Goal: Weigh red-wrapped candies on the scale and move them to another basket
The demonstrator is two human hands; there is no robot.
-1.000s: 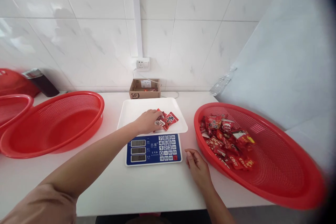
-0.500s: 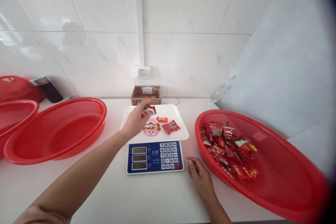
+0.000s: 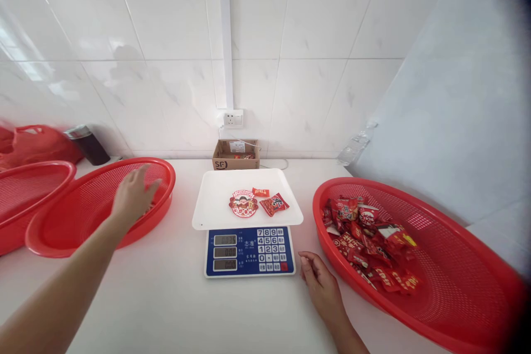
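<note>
My left hand [image 3: 135, 193] is over the middle red basket [image 3: 50, 238], its fingers spread. A packet [image 3: 150, 207] shows partly below it inside that basket; the hand hides the rest. My right hand [image 3: 321, 285] rests on the table beside the scale keypad [image 3: 271, 250], fingers loosely curled in with nothing visible in them. On the white scale tray [image 3: 211, 199] lie a round printed picture [image 3: 243, 203], a small orange-red wrapped sweet [image 3: 260, 192] and a red snack packet [image 3: 274, 204].
To the right stands a red basket [image 3: 464, 276] with many snack packets [image 3: 373, 240]. Another red basket [image 3: 37, 177], a red bag [image 3: 41, 144] and a dark flask [image 3: 89, 144] are at left. A cardboard box [image 3: 236, 161] and a clear plastic bottle [image 3: 359, 142] sit by the wall.
My left hand has moved left from the scale tray to the middle basket and let go of the dark red packet it held. My right hand stays beside the scale.
</note>
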